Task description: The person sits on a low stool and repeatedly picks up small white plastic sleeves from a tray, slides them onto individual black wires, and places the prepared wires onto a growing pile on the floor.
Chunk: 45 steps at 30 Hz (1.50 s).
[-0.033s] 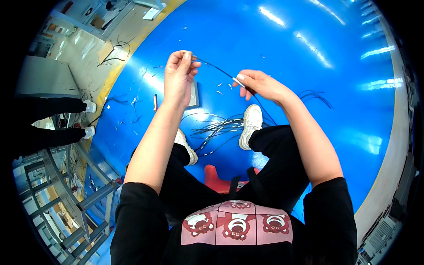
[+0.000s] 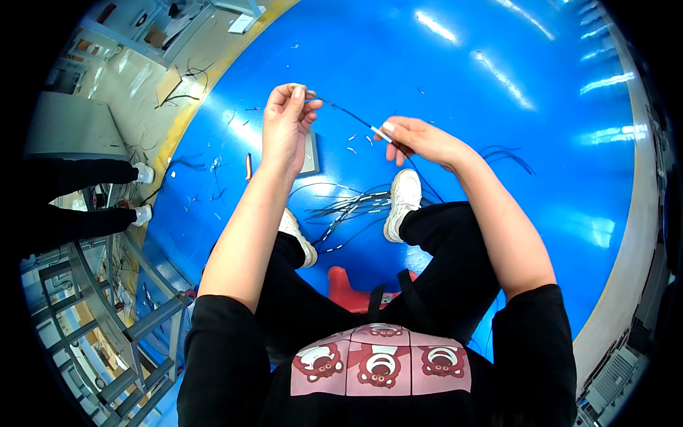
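My left hand (image 2: 287, 121) pinches one end of a thin black cable (image 2: 347, 112) between thumb and fingers. The cable slants down to my right hand (image 2: 421, 140), whose thumb and fingers grip it at a white sleeve (image 2: 378, 132). Past the right hand, the cable hangs down toward my right shoe (image 2: 405, 196). On the floor between my shoes lies a loose bundle of black cables (image 2: 348, 208) with white sleeves on them.
A flat grey box (image 2: 311, 155) lies behind my left wrist, and an orange-handled tool (image 2: 249, 166) lies left of it. Cable scraps dot the blue floor (image 2: 441, 78). A red stool (image 2: 345, 288) is under me. At left stand another person's legs (image 2: 92, 178) and a metal frame (image 2: 153, 317).
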Available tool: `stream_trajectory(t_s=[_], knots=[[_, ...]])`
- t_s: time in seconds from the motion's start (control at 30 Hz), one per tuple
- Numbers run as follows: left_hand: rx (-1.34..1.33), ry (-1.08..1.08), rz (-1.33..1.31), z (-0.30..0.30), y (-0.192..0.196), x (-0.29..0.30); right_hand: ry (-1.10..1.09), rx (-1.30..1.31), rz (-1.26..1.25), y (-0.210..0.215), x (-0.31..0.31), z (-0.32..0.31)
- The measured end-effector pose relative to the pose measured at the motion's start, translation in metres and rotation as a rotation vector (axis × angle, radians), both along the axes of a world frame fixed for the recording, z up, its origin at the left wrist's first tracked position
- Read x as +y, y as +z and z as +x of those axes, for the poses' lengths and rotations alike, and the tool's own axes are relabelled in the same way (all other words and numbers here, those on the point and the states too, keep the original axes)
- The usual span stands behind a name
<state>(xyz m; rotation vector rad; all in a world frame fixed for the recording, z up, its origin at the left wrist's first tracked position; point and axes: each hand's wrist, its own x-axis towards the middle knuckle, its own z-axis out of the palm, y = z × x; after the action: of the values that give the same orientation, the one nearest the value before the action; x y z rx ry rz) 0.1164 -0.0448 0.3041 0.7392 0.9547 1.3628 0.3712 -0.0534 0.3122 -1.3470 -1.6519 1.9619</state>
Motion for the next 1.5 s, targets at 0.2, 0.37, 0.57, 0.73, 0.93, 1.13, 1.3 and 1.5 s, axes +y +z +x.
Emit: stream_trajectory(t_s=[0.2, 0.37, 0.57, 0.73, 0.93, 1.13, 1.3, 1.5], knots=[[0.03, 0.015, -0.06, -0.004, -0.006, 0.002, 0.035, -0.053, 0.039, 0.0, 0.011, 0.016], [0.044, 0.007, -0.064, -0.01, -0.001, 0.003, -0.046, -0.184, 0.226, 0.024, 0.01, 0.011], [0.059, -0.053, -0.048, -0.008, -0.001, 0.001, -0.122, -0.26, 0.328, 0.034, 0.003, 0.015], [0.07, -0.059, -0.045, -0.006, -0.001, 0.0, -0.139, -0.295, 0.401, 0.036, -0.002, 0.016], [0.061, -0.042, -0.06, -0.004, -0.002, 0.002, -0.1, -0.352, 0.403, 0.035, 0.0, 0.019], [0.049, -0.036, -0.105, 0.0, -0.004, 0.003, -0.146, -0.291, 0.378, 0.032, 0.003, 0.022], [0.076, -0.03, -0.125, 0.004, -0.007, 0.002, -0.128, -0.309, 0.351, 0.033, 0.008, 0.027], [0.084, -0.033, -0.116, 0.004, -0.012, 0.005, -0.106, -0.33, 0.357, 0.037, 0.009, 0.027]])
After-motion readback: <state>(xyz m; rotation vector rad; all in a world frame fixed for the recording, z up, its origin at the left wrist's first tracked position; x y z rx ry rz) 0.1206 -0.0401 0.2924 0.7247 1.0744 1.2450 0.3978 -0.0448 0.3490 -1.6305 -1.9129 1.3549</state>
